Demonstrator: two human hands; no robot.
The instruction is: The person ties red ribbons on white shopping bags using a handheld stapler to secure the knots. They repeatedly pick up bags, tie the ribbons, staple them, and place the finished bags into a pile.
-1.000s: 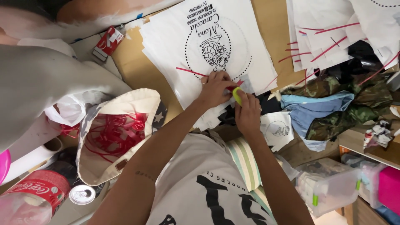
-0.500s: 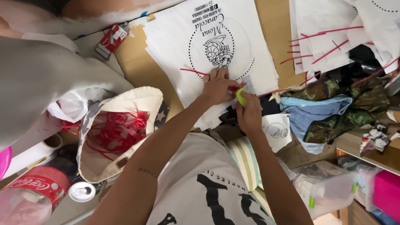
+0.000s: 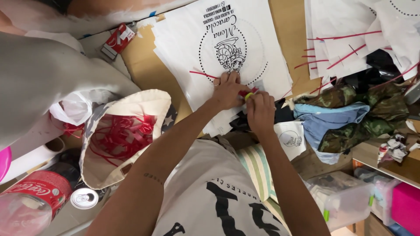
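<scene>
My left hand [image 3: 227, 91] presses flat on a white printed bag [image 3: 221, 52], the top one of a stack on the cardboard-covered table. A red ribbon [image 3: 202, 74] crosses the bag and runs under my fingers. My right hand [image 3: 260, 110] is closed around a small yellow-green tool [image 3: 249, 95] right beside the left hand, at the ribbon's red end. What kind of tool it is stays hidden by my fingers.
A cloth bag [image 3: 122, 135] full of red ribbon stands open at the left. More white bags with red ribbons [image 3: 350, 39] lie at the upper right. Camouflage and blue cloth [image 3: 350, 118] are piled at the right. A soda bottle [image 3: 33, 199], a can [image 3: 84, 198] and a plastic box [image 3: 341, 201] sit below.
My hands have stayed on the bag's lower edge; the right hand has closed more tightly over the yellow-green tool, hiding more of it. The view has shifted slightly.
</scene>
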